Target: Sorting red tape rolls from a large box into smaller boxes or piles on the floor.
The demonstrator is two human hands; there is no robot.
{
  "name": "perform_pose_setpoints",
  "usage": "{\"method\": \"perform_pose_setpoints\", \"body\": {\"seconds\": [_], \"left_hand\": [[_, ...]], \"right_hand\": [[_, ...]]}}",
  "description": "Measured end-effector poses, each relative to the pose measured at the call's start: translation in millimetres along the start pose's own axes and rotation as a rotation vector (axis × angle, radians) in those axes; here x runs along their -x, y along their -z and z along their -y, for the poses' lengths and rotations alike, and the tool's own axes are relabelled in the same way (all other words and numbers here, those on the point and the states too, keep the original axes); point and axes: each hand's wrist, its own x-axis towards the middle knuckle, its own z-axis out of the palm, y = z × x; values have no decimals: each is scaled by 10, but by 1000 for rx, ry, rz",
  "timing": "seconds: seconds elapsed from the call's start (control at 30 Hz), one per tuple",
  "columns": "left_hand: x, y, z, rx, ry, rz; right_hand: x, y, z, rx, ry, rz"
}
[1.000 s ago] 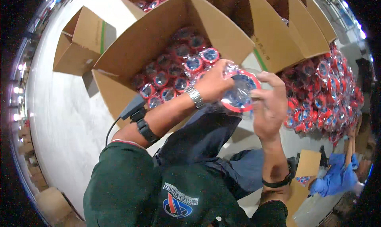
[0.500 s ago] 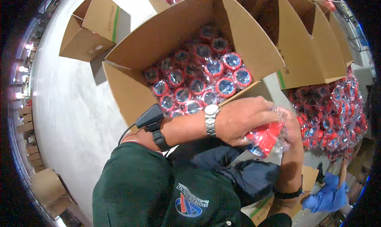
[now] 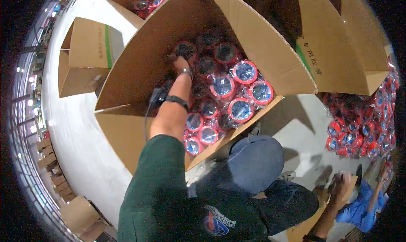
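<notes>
My left hand (image 3: 182,64), with a watch at its wrist, reaches deep into a large open cardboard box (image 3: 270,43). It touches or hovers at a red tape roll (image 3: 185,50) near the far wall; shadow hides its fingers. Around it stand several more red tape rolls (image 3: 241,109) in clear plastic wrap, their round blue cores facing up. Away at the lower right is my right hand (image 3: 339,183), blurred by motion, near a cardboard flap (image 3: 350,187). Whether it holds anything does not show.
Wrapped red rolls (image 3: 359,132) are heaped on the floor at the right, beside tall open cartons (image 3: 334,51). A smaller open carton (image 3: 86,58) stands at the far left. A person in blue (image 3: 359,206) is at the lower right.
Both hands were together around a wrapped red roll in front of the box. My left hand has moved forward into the box; my right hand has swung down to the right.
</notes>
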Motion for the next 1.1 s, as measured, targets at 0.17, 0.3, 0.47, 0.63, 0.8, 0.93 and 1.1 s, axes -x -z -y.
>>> {"method": "perform_pose_setpoints", "body": {"seconds": [0.17, 0.3, 0.47, 0.63, 0.8, 0.93, 1.1], "left_hand": [[581, -494, -341, -69, 2, 274], [703, -110, -331, 307, 182, 334], [741, 115, -440, 732, 358, 412], [591, 203, -644, 1024, 430, 612], [725, 738, -387, 1249, 498, 770], [2388, 1747, -624, 1101, 93, 406], [3655, 2708, 640, 163, -491, 1110]], "right_hand": [[759, 476, 2110, -1052, -287, 42], [1571, 38, 1753, -779, -889, 141], [1889, -474, 1851, -788, -1015, 168], [1915, -837, 1929, -851, -1003, 151], [2028, -1067, 2101, -916, -1034, 84], [2479, -1051, 1843, -914, -1156, -7], [2882, -1132, 1521, -927, -1278, -3]]}}
